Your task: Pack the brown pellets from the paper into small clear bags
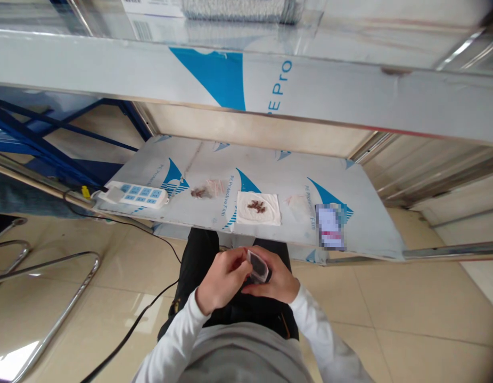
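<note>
Above my lap, both hands are around a small object with a clear front and a dark edge (258,267); its exact kind I cannot make out. My right hand (272,274) curls round its far and right sides, fingers closed. At its left edge, my left hand (226,276) pinches with thumb and fingers. On the shelf in front lies a white paper napkin (246,215) with a small pile of brown pieces (257,206) on it. Left of the napkin is a small clear bag (206,190) with dark bits at its left end.
A white power strip (137,194) lies at the shelf's left end, its black cable (150,303) running down to the floor. A blurred-out phone (330,227) rests near the right front edge. Thin clear plastic (296,202) lies beside the napkin. An upper shelf (122,66) overhangs the back.
</note>
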